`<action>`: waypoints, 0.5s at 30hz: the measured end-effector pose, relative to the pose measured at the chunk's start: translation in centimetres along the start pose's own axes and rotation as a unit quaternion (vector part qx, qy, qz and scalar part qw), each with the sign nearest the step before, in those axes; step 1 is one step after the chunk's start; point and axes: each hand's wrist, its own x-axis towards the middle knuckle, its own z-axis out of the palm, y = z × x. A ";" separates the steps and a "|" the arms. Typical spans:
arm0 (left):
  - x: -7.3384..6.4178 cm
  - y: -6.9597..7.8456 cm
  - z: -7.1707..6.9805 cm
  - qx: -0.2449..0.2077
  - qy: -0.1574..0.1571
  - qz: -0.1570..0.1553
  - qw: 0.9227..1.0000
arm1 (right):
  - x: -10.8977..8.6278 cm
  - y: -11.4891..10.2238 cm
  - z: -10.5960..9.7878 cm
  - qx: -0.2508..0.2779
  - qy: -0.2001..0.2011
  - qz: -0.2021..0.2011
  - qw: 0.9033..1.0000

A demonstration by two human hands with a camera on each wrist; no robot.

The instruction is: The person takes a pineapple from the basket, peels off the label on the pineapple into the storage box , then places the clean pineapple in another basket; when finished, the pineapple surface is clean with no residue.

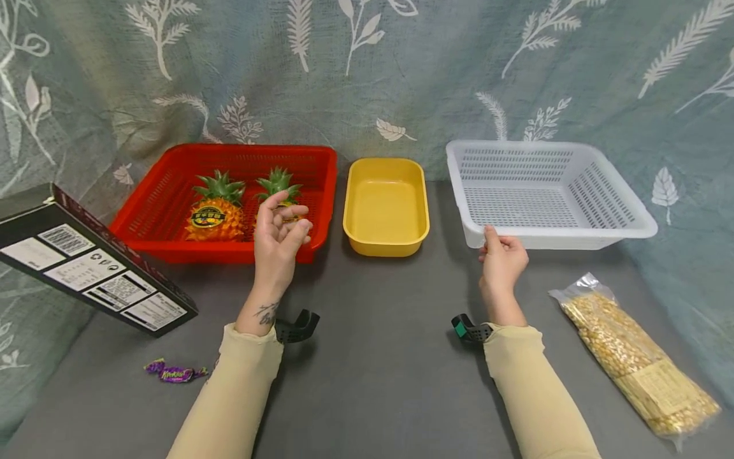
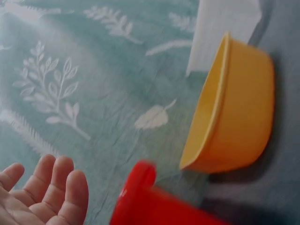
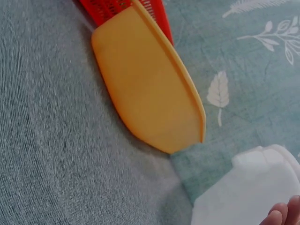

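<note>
Both sleeved arms (image 1: 237, 389) reach up from the bottom of the frame over the desk (image 1: 378, 363). The left hand (image 1: 276, 239), its fingers loosely bent and released, hangs above the front of the red basket (image 1: 195, 252), upper left. The right hand (image 1: 502, 266) curls its fingers at the near-left corner of the white basket (image 1: 579, 236), upper right; whether they pinch its rim, I cannot tell.

A tub (image 1: 385, 210) stands on a table (image 1: 373, 357) before a curtain (image 1: 401, 95). Left of the tub are a box (image 1: 94, 271) and a candy (image 1: 176, 373); right, a bag (image 1: 631, 354).
</note>
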 end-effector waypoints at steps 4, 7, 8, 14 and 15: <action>1.3 0.8 -1.0 0.031 0.030 -0.013 0.999 | -0.3 -0.3 -0.1 0.013 0.010 0.006 1.000; 2.1 1.3 -1.6 0.056 0.056 -0.024 0.997 | -0.4 -0.5 -0.1 0.020 0.014 0.010 1.000; 2.4 1.5 -1.8 0.066 0.064 -0.028 0.995 | -0.5 -0.6 -0.1 0.022 0.014 0.010 1.000; 3.6 1.8 -2.9 0.126 0.110 -0.084 0.982 | -0.9 -0.8 0.2 0.039 0.009 0.014 0.999; 3.8 1.7 -3.1 0.132 0.113 -0.093 0.980 | -0.9 -0.8 0.3 0.042 0.007 0.017 0.999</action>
